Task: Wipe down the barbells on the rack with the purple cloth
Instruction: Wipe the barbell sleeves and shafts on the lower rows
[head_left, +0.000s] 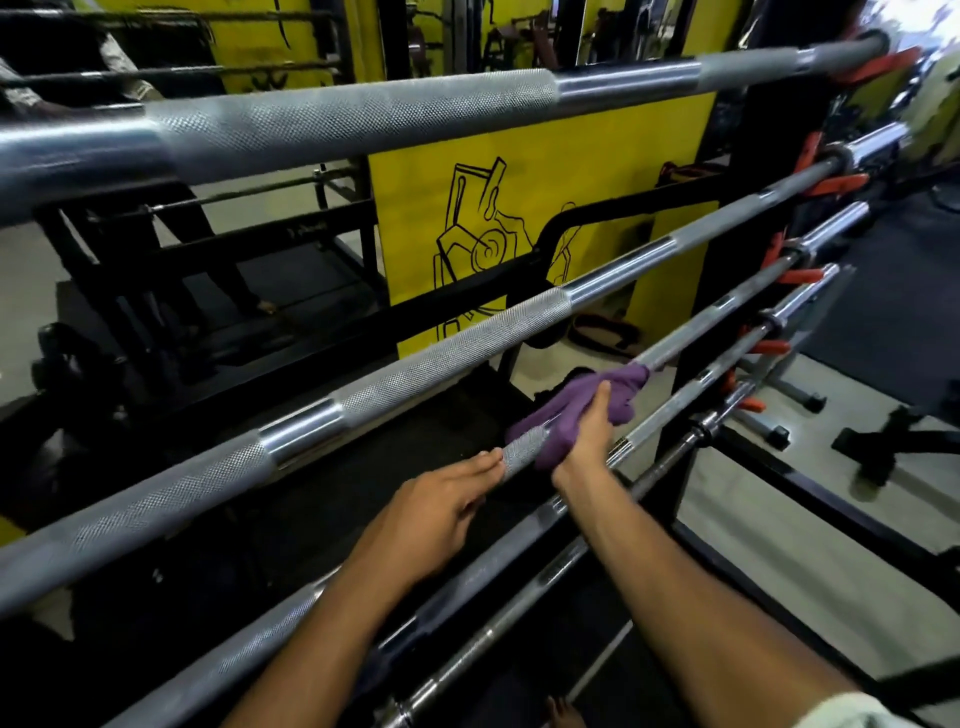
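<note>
Several steel barbells lie across the rack, stepping down toward me. The purple cloth is wrapped around the third barbell from the top. My right hand grips the cloth around that bar, thumb pointing up along it. My left hand holds the same bar just to the left of the cloth, on its knurled part, fingers curled over the bar. The top barbell and second barbell run above, untouched. Lower barbells pass under my forearms.
Orange hooks on the black rack upright hold the bar ends at right. A yellow panel with a black drawing stands behind the rack. A person's legs are at back left. Bench feet stand on the floor at right.
</note>
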